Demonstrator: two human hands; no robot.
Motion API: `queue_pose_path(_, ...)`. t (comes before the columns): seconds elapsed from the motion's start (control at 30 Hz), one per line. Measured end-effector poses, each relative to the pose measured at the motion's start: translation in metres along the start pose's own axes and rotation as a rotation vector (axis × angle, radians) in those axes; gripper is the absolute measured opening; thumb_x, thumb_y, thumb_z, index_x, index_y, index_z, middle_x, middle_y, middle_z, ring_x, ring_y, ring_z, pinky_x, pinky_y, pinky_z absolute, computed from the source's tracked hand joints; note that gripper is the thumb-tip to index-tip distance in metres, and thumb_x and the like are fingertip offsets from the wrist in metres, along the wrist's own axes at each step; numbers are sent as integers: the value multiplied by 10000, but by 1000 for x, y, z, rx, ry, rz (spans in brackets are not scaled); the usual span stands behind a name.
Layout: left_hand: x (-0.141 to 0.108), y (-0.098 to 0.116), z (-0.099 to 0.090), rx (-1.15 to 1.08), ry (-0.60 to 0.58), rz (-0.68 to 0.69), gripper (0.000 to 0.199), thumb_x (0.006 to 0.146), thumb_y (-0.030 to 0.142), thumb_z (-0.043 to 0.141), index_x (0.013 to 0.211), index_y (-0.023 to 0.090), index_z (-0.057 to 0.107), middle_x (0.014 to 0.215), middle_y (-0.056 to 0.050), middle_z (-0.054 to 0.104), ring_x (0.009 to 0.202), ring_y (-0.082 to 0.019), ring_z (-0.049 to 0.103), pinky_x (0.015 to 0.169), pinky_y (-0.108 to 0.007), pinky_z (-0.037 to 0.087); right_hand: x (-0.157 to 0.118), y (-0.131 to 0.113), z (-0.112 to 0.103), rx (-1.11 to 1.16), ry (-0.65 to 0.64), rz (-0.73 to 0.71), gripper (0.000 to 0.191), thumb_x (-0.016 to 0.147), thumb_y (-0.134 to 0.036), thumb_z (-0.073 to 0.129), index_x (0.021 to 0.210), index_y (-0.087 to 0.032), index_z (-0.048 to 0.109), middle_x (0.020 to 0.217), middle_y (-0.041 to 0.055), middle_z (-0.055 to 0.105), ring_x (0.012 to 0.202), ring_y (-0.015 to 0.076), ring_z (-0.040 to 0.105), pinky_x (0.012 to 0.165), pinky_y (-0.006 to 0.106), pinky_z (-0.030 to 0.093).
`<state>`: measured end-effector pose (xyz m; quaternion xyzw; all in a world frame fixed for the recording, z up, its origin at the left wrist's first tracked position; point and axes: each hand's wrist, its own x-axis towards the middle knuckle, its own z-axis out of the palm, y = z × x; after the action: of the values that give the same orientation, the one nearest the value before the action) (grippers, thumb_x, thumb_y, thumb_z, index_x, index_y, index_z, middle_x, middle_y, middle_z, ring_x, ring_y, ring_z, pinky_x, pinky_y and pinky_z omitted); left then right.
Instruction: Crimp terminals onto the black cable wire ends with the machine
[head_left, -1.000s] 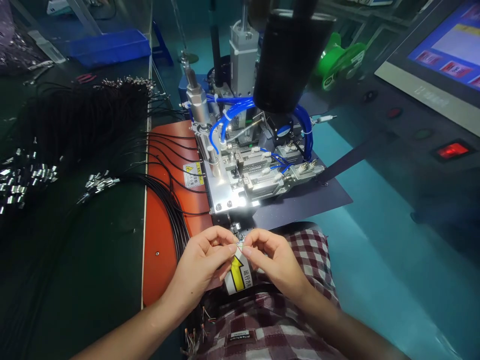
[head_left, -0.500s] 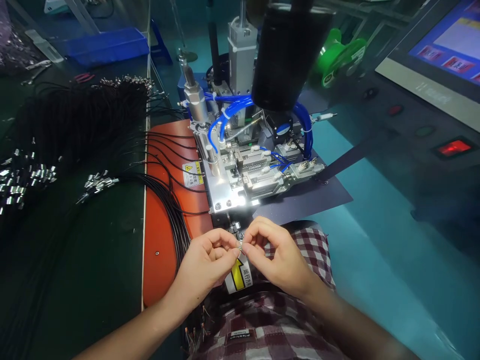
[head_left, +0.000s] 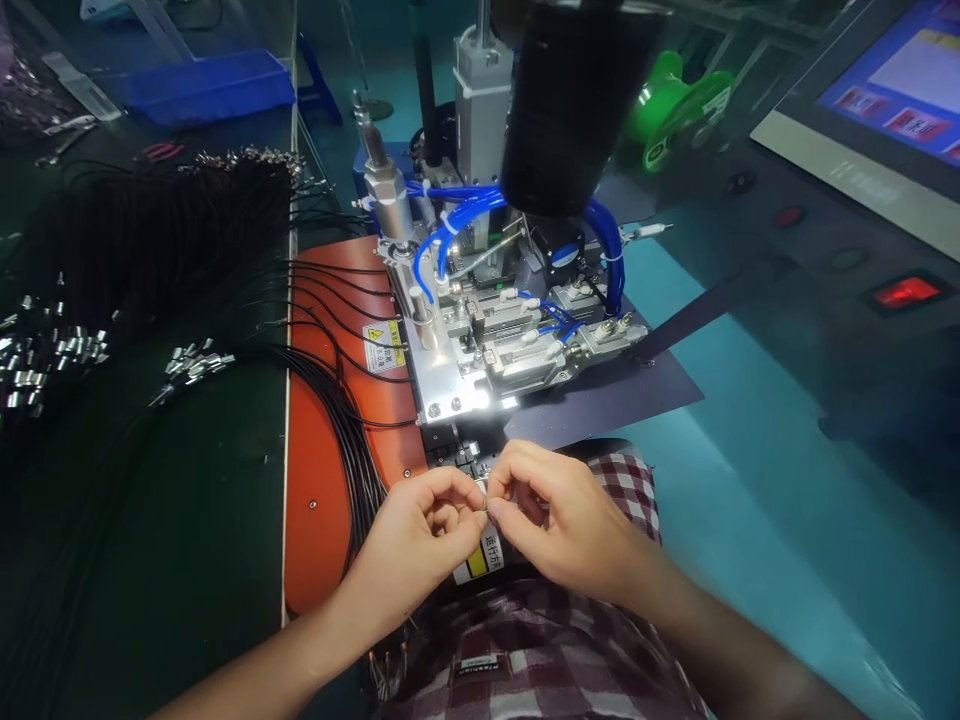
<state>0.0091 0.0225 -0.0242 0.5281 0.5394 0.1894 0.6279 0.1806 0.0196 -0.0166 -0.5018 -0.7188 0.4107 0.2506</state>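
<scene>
My left hand point(head_left: 429, 525) and my right hand point(head_left: 559, 510) meet in front of my lap, thumbs and forefingers pinched tip to tip. Between the fingertips shows a tiny bit of thin wire point(head_left: 486, 507), mostly hidden by the fingers. Just beyond lies the machine's track point(head_left: 461, 455) with small metal clamps, and a yellow and white label point(head_left: 478, 560) is partly covered below my hands. A bundle of black cables point(head_left: 330, 400) runs down the left side; stripped wire ends point(head_left: 386, 668) hang under my left wrist.
The machine point(head_left: 442, 375) with blue air hoses point(head_left: 469, 210) stands ahead on an orange board point(head_left: 319, 550). Piled black cables point(head_left: 150, 230) with metal ends cover the dark table at left. A green spool point(head_left: 667, 115), a screen point(head_left: 892, 90) and a lit red switch point(head_left: 907, 293) are at right.
Both hands have shifted slightly right and down, still pinching at the fingertips. The wire between them shows less than before. The machine looks the same.
</scene>
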Motion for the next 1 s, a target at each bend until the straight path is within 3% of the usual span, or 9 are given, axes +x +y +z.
queue_pose_path(0.23,-3,1,-2,3,-43,22,114,773,252,564,758,141,585,573,50,417,517,-74,324,471,-206,256,-1,-7,0,-193,21,-100,115,843,-145,501,734,-167,529,732,-6,536,614,121,452,564,281,294)
queue_pose_path(0.5,0,5,-7,-332,-52,-151,166,750,326,610,761,180,532,420,110,313,369,-47,211,374,-196,180,3,12,10,362,79,117,127,879,-209,510,765,-188,563,714,-25,513,628,114,470,554,244,360)
queue_pose_path(1.0,1,3,-12,-417,-74,-127,113,781,267,615,779,167,563,408,99,332,359,-41,224,355,-175,211,4,20,19,688,12,168,114,819,-214,574,723,-155,564,668,-22,474,584,102,391,534,241,321)
